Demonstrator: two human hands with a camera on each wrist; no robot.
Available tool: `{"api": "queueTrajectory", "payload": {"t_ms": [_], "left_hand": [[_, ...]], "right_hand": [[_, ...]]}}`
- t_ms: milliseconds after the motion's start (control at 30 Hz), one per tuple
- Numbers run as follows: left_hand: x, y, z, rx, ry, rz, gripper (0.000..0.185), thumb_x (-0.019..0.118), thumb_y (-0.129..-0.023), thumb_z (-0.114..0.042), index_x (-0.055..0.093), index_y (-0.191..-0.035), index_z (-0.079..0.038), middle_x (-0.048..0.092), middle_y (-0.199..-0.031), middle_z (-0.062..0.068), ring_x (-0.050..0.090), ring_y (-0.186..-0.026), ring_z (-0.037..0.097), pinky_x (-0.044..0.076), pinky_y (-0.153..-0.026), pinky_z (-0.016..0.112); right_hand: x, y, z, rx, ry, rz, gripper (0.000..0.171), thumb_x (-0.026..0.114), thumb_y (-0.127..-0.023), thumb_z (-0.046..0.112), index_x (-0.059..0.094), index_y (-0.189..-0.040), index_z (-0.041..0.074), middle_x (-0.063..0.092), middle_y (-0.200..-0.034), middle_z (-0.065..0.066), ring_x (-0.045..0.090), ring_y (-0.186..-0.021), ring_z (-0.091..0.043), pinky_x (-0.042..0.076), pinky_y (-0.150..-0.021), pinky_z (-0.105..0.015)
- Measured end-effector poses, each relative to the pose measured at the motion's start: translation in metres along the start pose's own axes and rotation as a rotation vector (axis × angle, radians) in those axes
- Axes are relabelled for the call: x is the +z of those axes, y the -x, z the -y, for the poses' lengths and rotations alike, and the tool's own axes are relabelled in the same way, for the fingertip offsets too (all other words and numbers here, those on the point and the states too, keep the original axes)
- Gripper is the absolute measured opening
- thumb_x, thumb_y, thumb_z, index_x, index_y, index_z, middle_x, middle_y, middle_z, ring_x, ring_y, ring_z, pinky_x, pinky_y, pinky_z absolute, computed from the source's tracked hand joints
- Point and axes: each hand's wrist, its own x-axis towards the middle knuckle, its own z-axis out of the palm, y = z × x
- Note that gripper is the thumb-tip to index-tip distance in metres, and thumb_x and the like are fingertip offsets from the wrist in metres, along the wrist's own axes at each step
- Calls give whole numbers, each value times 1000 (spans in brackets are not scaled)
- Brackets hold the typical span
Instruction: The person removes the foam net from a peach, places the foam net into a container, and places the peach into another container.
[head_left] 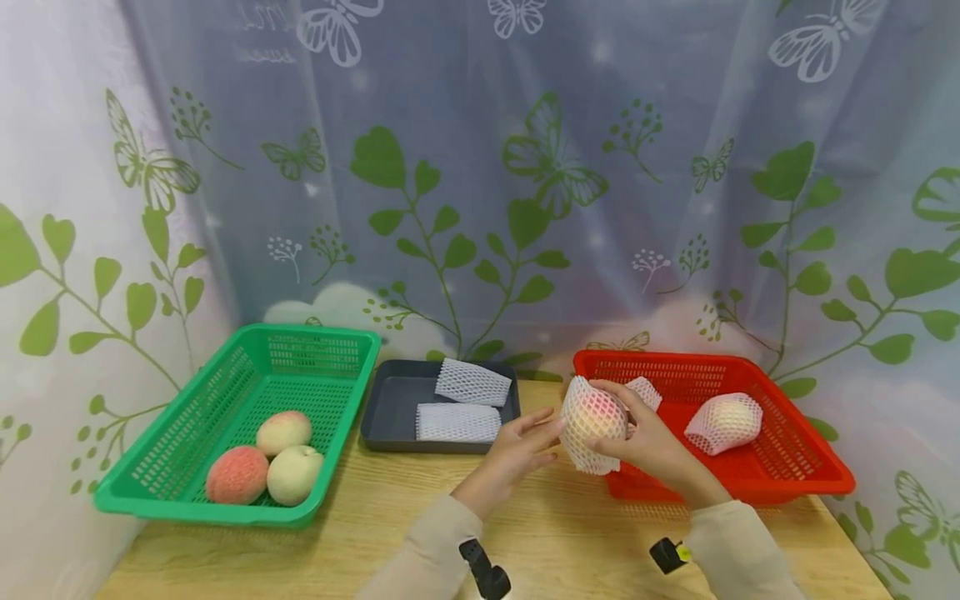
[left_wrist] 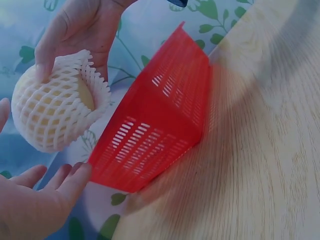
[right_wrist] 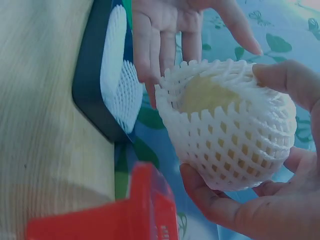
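Holding a netted peach (head_left: 592,421) above the red basket's (head_left: 795,479) near-left corner, the right hand (head_left: 652,446) grips it; the left hand (head_left: 517,454) hovers open beside. Wrapping looks finished; lowering into the basket seems due.

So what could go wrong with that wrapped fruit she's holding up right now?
The netted fruit is held only by the right hand, above the table edge of the red basket; the left hand is open beside it, so a slip could drop and bruise it. The foam net's open end leaves fruit uncovered, so it might slide out.
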Motion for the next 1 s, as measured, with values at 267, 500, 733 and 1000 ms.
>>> {"api": "queueTrajectory", "payload": {"t_ms": [267, 500, 733, 1000], "left_hand": [[-11, 4, -1, -8, 12, -24, 64, 66, -90, -26, 40, -141, 4, 54, -130, 19, 58, -112, 28, 47, -97, 47], [-26, 7, -3, -49, -22, 57, 66, 63, -92, -33, 38, -143, 2, 58, -124, 16, 61, -103, 22, 51, -92, 46], [-39, 11, -4, -102, -52, 107, 62, 64, -92, -26, 39, -140, 6, 62, -117, 15, 63, -101, 23, 52, -91, 41], [-48, 17, -4, -97, -70, 32, 65, 66, -90, -26, 39, -140, 6, 63, -113, 14, 64, -95, 19, 53, -89, 39]], "right_hand": [[22, -5, 1, -44, 69, 52, 75, 77, -80, 20, 36, -143, 22, 37, -141, -15, 47, -112, -35, 53, -88, -44], [38, -9, -1, -74, 51, 97, 76, 79, -79, 19, 38, -143, 19, 35, -144, -13, 45, -114, -34, 53, -87, -42], [49, -12, -6, -103, 37, 163, 78, 77, -80, 15, 34, -145, 15, 32, -143, -19, 48, -114, -36, 56, -82, -38], [57, -17, -16, -115, -35, 168, 83, 77, -81, 13, 26, -147, 17, 36, -142, -19, 51, -114, -38, 55, -84, -37]]}}
